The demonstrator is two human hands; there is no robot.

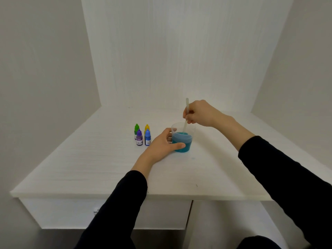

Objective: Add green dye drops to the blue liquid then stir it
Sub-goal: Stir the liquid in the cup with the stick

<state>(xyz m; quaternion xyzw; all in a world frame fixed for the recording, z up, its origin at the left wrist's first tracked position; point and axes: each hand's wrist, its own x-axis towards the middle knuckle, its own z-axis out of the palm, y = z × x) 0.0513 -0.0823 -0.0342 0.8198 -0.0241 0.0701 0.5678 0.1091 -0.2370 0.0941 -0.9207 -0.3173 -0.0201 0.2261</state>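
A clear plastic cup [186, 129] stands on the white desk, about half full of blue-green liquid [183, 141]. My left hand [161, 143] grips the cup from its left side, thumb across the front. My right hand [199, 113] pinches a pale stir stick [186, 115] above the cup. The stick's lower end dips into the liquid. The green dye bottle [136, 131] stands capped at the back left of a small group of bottles, left of the cup.
Yellow [147, 127], purple [139, 137] and blue [147, 137] dye bottles stand with the green one. White walls enclose the desk [89, 159] on three sides. A small blue spot [193, 157] marks the desk in front of the cup. A drawer sits under the front edge.
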